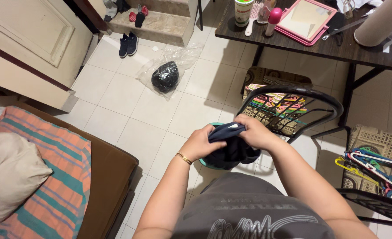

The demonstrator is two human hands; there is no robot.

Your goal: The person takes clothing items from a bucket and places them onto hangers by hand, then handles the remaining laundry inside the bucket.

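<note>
My left hand and my right hand both grip a dark navy garment, bunched up between them in front of my chest. A gold bracelet circles my left wrist. Under the garment shows the rim of a teal basin on the floor, mostly hidden. Just beyond my right hand stands a black metal chair.
A striped orange-teal mattress with a pillow lies at left. A clear plastic bag holding a dark bundle lies on the tiled floor. Coloured hangers sit at right, another pile under the dark table. Dark shoes stand by the steps.
</note>
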